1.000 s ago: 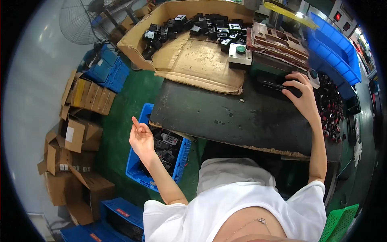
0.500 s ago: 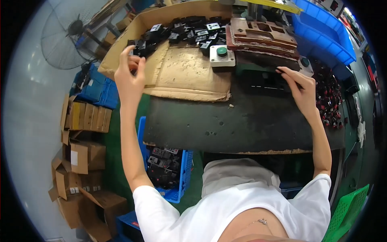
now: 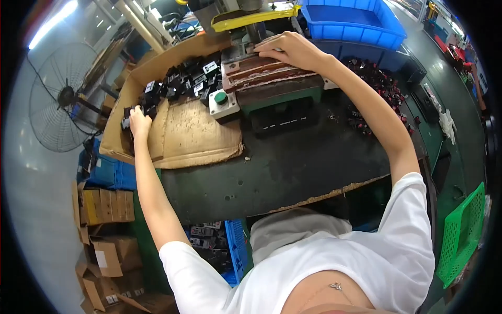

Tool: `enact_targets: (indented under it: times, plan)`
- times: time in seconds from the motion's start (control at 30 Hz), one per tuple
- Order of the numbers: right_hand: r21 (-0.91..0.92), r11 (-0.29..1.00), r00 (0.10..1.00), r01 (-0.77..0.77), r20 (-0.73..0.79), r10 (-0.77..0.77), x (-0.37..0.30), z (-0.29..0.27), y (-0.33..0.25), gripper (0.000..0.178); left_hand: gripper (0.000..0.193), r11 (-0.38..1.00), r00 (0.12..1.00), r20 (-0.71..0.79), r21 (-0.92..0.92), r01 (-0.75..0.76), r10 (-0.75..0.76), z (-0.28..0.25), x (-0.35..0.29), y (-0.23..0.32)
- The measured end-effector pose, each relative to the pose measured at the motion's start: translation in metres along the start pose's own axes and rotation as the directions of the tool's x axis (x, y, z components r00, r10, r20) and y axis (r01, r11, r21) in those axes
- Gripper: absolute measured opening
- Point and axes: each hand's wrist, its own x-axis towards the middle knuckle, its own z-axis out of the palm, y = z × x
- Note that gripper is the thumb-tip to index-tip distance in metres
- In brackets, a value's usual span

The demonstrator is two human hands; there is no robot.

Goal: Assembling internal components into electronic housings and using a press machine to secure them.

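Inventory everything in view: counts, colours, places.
Workbench: one, dark, centre
Cardboard box: one, tan, back left
Parts pile: many, black, inside box
Fixture: one, brown layers, back centre
Button box: one clear, white-green, left of fixture
Bar: one, yellow, above fixture
Long part: one, black, below fixture
Loose parts: many, red-black, right
Tub: one plainly, blue, back right
Fan: one, dark, left
Cartons: several, brown, lower left
Crates: several, blue, left
Basket: one, green, right
Left hand: one, bare, at parts pile
Right hand: one, bare, over fixture

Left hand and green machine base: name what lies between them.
From the left hand, the head view shows flat cardboard, then a white box with a green button.
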Motion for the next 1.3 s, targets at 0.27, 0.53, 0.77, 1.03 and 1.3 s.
enact_targets:
  times: [0.27, 0.53, 0.77, 1.03, 1.3]
  plan:
    - [0.058, 0.996, 0.997, -0.065, -0.040, 0.068, -0.008, -0.013, 0.018, 0.022, 0.054, 0.933, 0.870, -0.489, -0.337, -0.126, -0.059, 0.009, -0.001, 0.013]
    - [0.173, 0.984, 0.999, -0.051, 0.015, 0.049, -0.009, -0.014, 0.000, 0.020, 0.012, -0.455, 0.845, 0.437, -0.848, 0.273, -0.307, -0.029, 0.013, 0.088]
    - [0.012, 0.998, 0.997, -0.065, -0.031, 0.066, 0.000, -0.009, -0.005, 0.024, 0.008, -0.499, 0.924, 0.353, -0.780, 0.377, 0.147, -0.082, -0.019, 0.170]
    - [-0.024, 0.999, 0.996, -0.025, -0.082, 0.023, -0.031, -0.045, 0.001, 0.024, 0.038, -0.355, 0.926, 0.189, -0.884, 0.305, 0.326, -0.099, -0.038, 0.205]
    - [0.118, 0.949, 0.951, -0.292, -0.066, 0.301, -0.113, -0.095, 0.010, 0.012, 0.038, -0.231, 0.800, 0.184, -0.899, 0.372, 0.571, -0.096, -0.022, 0.219]
